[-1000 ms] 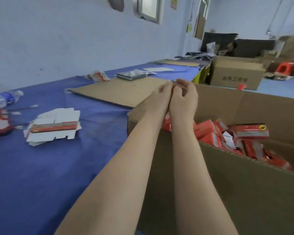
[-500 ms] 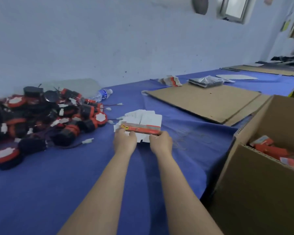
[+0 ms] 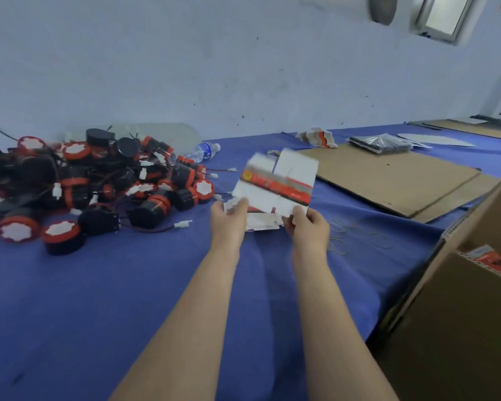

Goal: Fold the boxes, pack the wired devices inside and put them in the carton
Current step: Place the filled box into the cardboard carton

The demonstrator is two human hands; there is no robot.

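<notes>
A flat white box blank (image 3: 278, 183) with a red printed band is raised off the blue table, tilted toward me. My left hand (image 3: 229, 219) pinches its lower left edge and my right hand (image 3: 308, 227) pinches its lower right edge. Under it a small stack of more flat blanks (image 3: 262, 224) lies on the cloth. A heap of black and red wired devices (image 3: 93, 183) with white plugs fills the table's left side. The brown carton (image 3: 457, 314) stands open at the right, with red packed boxes (image 3: 486, 256) showing inside.
Flat cardboard sheets (image 3: 388, 180) lie at the back right. A water bottle (image 3: 203, 150) rests by the wall, and another bundle of blanks (image 3: 318, 137) and a plastic bag (image 3: 379, 143) sit behind. Rubber bands (image 3: 356, 235) are scattered right of my hands.
My hands left the carton, reached left to the stack of blanks, took hold of the top blank and lifted it off the stack. The view swung left toward the devices.
</notes>
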